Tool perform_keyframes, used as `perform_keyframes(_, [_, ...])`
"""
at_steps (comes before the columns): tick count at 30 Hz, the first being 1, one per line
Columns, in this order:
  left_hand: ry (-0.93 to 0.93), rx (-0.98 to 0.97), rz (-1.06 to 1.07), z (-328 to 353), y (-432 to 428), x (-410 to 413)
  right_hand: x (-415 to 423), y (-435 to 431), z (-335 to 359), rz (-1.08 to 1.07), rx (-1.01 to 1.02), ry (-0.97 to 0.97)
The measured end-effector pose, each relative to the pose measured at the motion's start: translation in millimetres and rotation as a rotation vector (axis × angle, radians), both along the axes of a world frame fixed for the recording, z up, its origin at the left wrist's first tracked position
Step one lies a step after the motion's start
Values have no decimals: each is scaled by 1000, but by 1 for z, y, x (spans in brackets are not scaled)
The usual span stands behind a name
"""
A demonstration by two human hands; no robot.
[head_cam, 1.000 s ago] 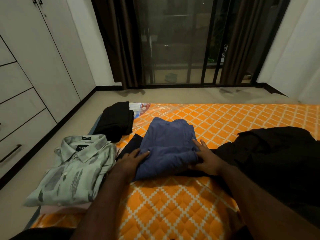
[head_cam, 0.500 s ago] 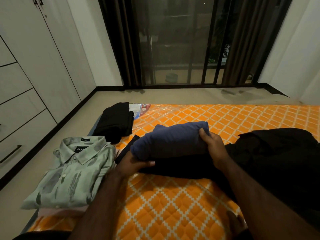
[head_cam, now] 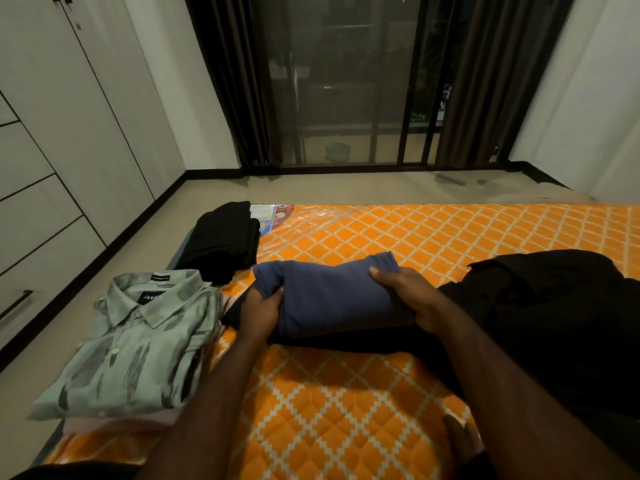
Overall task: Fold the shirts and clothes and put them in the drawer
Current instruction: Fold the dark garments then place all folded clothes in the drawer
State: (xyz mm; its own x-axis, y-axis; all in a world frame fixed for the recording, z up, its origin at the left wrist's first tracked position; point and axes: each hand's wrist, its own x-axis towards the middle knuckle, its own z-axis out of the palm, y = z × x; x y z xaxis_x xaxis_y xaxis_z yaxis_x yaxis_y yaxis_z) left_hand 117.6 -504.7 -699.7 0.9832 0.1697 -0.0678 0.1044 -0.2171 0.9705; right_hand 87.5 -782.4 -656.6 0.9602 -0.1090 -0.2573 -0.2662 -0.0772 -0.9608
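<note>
A folded blue garment sits in the middle of the orange mattress, on top of a dark garment. My left hand grips its left end and my right hand grips its right end. A folded pale green patterned shirt lies at the mattress's left edge on a pinkish garment. Behind it is a folded black pile. An unfolded black heap lies at the right. Closed white drawers line the left wall.
Bare floor runs between the mattress and the drawer wall. A dark drawer handle sticks out at the left. Curtains and a glass door stand at the back. A bare foot rests on the mattress near me.
The blue garment lay flat under my hands, then was folded over into a compact bundle. Both hands now grip its ends and it has shifted slightly toward me.
</note>
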Motion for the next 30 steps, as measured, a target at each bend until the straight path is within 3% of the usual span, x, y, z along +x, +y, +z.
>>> perform_keyframes(2, [15,33,-16,-6,-5,0,2,-1,-13,-17,-136,-32])
perform_keyframes(5, [-7,195,-44,-24,-3,14,4,2,-23,-114,-480,-254])
perform_keyframes(7, [6,350,-118,-26,-6,22,2,6,-19,-191,-541,-363])
perform_keyframes(10, [3,507,-96,-23,-12,20,6,2,-28,-183,-727,-199])
perform_keyframes(12, [-9,487,-72,-25,-12,14,6,-2,-44,-103,-867,13])
perform_keyframes(14, [-15,510,-32,-31,-10,13,3,0,-47,-106,-973,97])
perform_keyframes(16, [-121,683,63,-28,-13,12,7,10,-38,-159,-1170,-80])
perform_keyframes(18, [-363,854,150,-15,-25,8,16,29,-26,-144,-1275,-410])
perform_keyframes(20, [-597,890,35,-2,-44,2,26,46,-26,48,-1272,-542])
perform_keyframes(21, [-623,876,-93,-3,-53,1,30,53,-33,168,-1276,-522])
perform_keyframes(24, [-336,1011,-450,-25,-68,-9,31,59,-73,404,-1325,-270])
perform_keyframes(26, [-163,1075,-535,-47,-64,-8,31,59,-91,418,-1355,-213])
perform_keyframes(30, [-133,964,-606,-50,-52,5,40,61,-91,391,-1321,-152])
